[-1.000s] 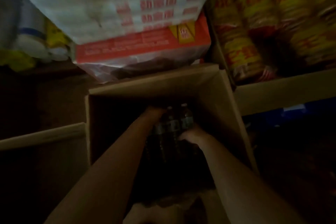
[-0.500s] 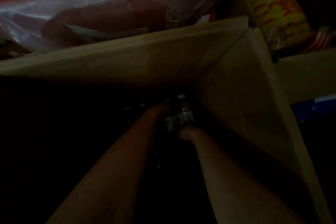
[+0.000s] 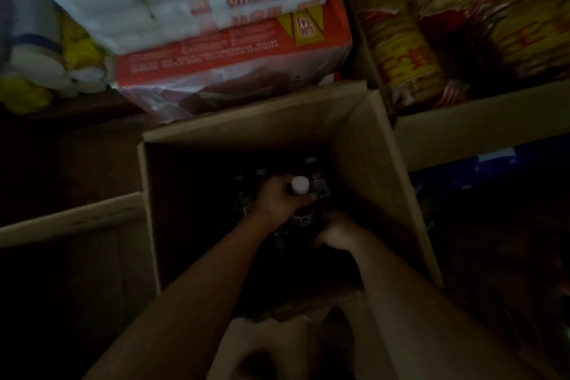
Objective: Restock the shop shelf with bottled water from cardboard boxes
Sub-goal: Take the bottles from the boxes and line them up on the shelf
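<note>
At frame centre, my left hand (image 3: 277, 200) now clamps a white-capped bottle (image 3: 300, 191) lifted from the box (image 3: 385, 182); right hand (image 3: 336, 230) grip unclear; shelving follows.

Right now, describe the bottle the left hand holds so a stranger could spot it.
Look into the open cardboard box in the middle. The left hand grips one bottle by its neck near the far right corner. Its white cap sits higher and brighter than the dim caps behind it.
</note>
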A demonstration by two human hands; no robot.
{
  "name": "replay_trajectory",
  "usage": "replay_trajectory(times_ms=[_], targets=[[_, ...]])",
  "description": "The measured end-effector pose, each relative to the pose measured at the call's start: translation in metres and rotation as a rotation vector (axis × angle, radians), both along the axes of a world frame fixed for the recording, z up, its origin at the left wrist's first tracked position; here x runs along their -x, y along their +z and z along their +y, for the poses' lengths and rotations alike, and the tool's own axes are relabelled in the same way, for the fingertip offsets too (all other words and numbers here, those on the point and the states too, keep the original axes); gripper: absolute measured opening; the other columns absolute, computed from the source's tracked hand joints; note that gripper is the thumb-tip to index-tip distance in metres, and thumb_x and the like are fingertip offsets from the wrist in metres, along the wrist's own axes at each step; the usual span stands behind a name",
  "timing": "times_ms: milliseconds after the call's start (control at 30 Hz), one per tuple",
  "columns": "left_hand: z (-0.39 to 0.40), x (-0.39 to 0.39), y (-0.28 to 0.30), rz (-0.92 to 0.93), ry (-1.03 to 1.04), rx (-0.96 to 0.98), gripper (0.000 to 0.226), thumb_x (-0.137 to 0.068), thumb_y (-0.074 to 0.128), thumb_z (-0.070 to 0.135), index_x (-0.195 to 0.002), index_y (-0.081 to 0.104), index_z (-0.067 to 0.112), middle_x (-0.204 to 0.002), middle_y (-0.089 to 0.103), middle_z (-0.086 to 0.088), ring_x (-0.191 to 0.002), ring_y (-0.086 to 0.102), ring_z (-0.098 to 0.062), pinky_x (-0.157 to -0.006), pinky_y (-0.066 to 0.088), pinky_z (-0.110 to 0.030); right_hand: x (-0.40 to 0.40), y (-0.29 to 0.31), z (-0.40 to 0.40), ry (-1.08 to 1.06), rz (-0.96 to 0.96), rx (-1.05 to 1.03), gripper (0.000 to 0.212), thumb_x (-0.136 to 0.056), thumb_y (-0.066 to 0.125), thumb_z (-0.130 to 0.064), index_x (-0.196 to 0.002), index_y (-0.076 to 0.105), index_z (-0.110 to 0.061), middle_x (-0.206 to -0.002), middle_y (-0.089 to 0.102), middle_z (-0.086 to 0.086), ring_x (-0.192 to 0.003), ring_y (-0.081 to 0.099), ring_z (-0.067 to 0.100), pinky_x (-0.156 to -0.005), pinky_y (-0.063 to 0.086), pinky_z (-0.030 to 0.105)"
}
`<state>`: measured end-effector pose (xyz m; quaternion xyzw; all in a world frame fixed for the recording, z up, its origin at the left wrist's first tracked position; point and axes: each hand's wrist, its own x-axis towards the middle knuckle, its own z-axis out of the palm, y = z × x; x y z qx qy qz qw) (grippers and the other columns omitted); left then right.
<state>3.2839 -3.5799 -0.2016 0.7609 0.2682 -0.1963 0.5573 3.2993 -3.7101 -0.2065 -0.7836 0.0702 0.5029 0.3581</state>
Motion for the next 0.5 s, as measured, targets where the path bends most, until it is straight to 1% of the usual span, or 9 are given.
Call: replay_trajectory(times_ms=[33,67,167,200,267,333,367,433,500], targets=[[0.0,0.004,0.017,-0.04,-0.017,-0.02,0.033,-0.075,0.079,0.014,-0.105,0.069,0.004,-0.104,0.07,-0.009,-0.095,0.064,-0.016,-0.086,0.052,-0.029,0.005,0.012,-0.004,0.026,0.001,0.006,0.046,-0.087,0.063,0.004,-0.132,0.054,-0.002,-0.133,0.055,0.016,-0.124,0.05,0.032,-0.09,0.047,0.023],[0.001,0.006,0.037,-0.077,-0.031,-0.025,0.03,-0.075,0.08,0.018,-0.101,0.07,0.008,-0.099,0.071,-0.005,-0.091,0.065,-0.012,-0.082,0.052,-0.027,0.008,0.026,-0.006,0.055,0.005,0.012,0.051,-0.08,0.072,0.001,-0.128,0.057,-0.005,-0.129,0.058,0.011,-0.122,0.053,0.031,-0.095,0.046,0.03],[0.009,0.003,0.112,-0.114,-0.107,-0.057,0.018,-0.075,0.079,0.03,-0.087,0.071,0.02,-0.084,0.072,0.004,-0.077,0.065,0.002,-0.067,0.051,-0.016,0.017,0.081,-0.013,0.004,-0.045,-0.048,0.066,-0.062,0.085,-0.005,-0.122,0.06,-0.01,-0.124,0.064,0.006,-0.118,0.057,0.025,-0.1,0.045,0.035],[0.012,0.001,0.14,-0.128,-0.126,-0.055,0.018,-0.072,0.08,0.034,-0.082,0.071,0.022,-0.08,0.072,0.005,-0.074,0.065,0.004,-0.066,0.052,-0.016,0.02,0.104,-0.014,-0.022,-0.086,-0.072,0.068,-0.059,0.087,-0.009,-0.12,0.06,-0.014,-0.121,0.066,0.004,-0.116,0.059,0.023,-0.101,0.046,0.038],[0.017,-0.004,0.197,-0.145,-0.124,-0.016,0.032,-0.063,0.082,0.046,-0.077,0.073,0.019,-0.08,0.074,0.0,-0.08,0.07,-0.008,-0.074,0.059,-0.032,0.026,0.148,-0.017,-0.065,-0.171,-0.129,0.073,-0.051,0.088,-0.024,-0.118,0.06,-0.021,-0.115,0.069,-0.001,-0.11,0.063,0.02,-0.097,0.049,0.043],[0.015,-0.013,0.261,-0.173,-0.117,-0.035,0.038,-0.058,0.082,0.051,-0.077,0.074,0.018,-0.082,0.075,-0.006,-0.082,0.072,-0.021,-0.077,0.059,-0.046,0.03,0.199,-0.022,-0.145,-0.233,-0.231,0.066,-0.054,0.087,-0.025,-0.115,0.06,-0.02,-0.106,0.071,-0.002,-0.1,0.066,0.016,-0.091,0.053,0.042],[0.013,-0.018,0.295,-0.183,-0.111,-0.044,0.035,-0.061,0.083,0.048,-0.076,0.074,0.017,-0.079,0.075,-0.007,-0.077,0.072,-0.021,-0.075,0.059,-0.045,0.031,0.228,-0.025,-0.193,-0.264,-0.273,0.055,-0.061,0.086,-0.018,-0.109,0.062,-0.02,-0.099,0.072,-0.003,-0.093,0.068,0.013,-0.085,0.055,0.038],[0.005,-0.029,0.362,-0.205,-0.086,-0.059,0.035,-0.061,0.085,0.042,-0.074,0.072,0.012,-0.066,0.071,-0.004,-0.06,0.068,-0.015,-0.064,0.06,-0.034,0.031,0.29,-0.032,-0.244,-0.309,-0.326,0.038,-0.067,0.084,-0.015,-0.098,0.065,-0.023,-0.083,0.072,-0.008,-0.076,0.069,0.007,-0.071,0.054,0.027],[-0.009,-0.039,0.43,-0.245,-0.092,-0.029,0.046,-0.056,0.086,0.046,-0.075,0.071,0.006,-0.058,0.067,0.001,-0.053,0.063,-0.009,-0.053,0.051,-0.022,0.028,0.352,-0.041,-0.287,-0.37,-0.383,0.032,-0.068,0.084,-0.02,-0.095,0.068,-0.025,-0.082,0.073,-0.009,-0.074,0.07,0.005,-0.067,0.053,0.023]])
